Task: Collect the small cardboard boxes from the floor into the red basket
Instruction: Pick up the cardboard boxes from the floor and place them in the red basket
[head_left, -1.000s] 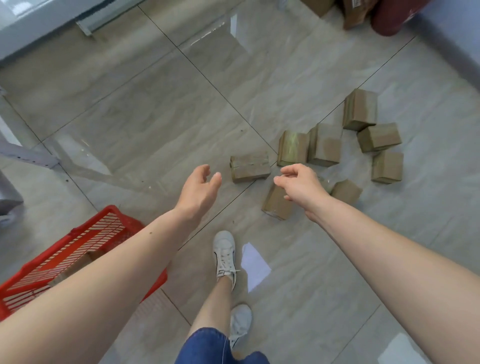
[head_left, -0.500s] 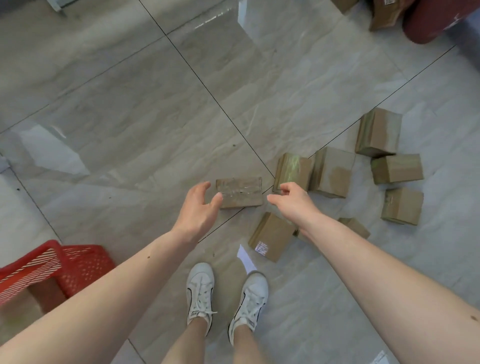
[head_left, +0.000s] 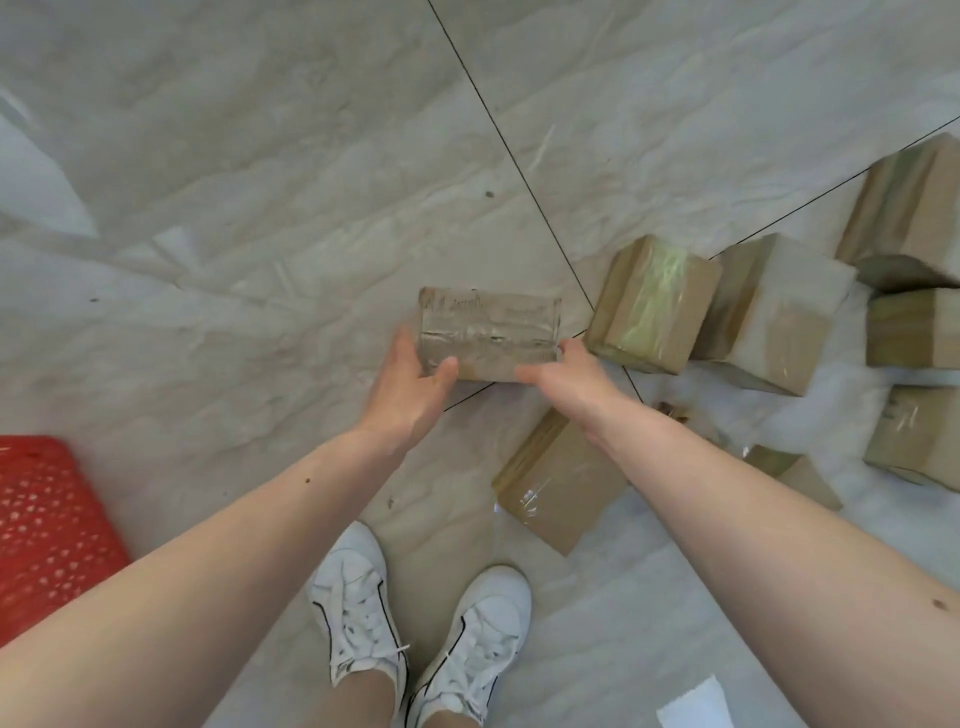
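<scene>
A flat taped cardboard box (head_left: 491, 332) lies on the tiled floor at the centre. My left hand (head_left: 410, 387) grips its left end, thumb on the near edge. My right hand (head_left: 569, 379) grips its right end. Several more small cardboard boxes lie to the right: one with greenish tape (head_left: 649, 304), a larger one (head_left: 774, 317) beside it, and one (head_left: 558, 483) under my right forearm. A corner of the red basket (head_left: 47, 525) shows at the left edge.
My two white shoes (head_left: 415, 623) stand on the floor just below the box. More boxes (head_left: 914, 332) crowd the right edge. Bare grey tile (head_left: 234, 208) stretches to the left and far side. A white paper scrap (head_left: 696, 704) lies at the bottom right.
Both hands have moved forward and closed onto the ends of the flat box. The view has dropped closer to the floor, and the basket has slid toward the left edge.
</scene>
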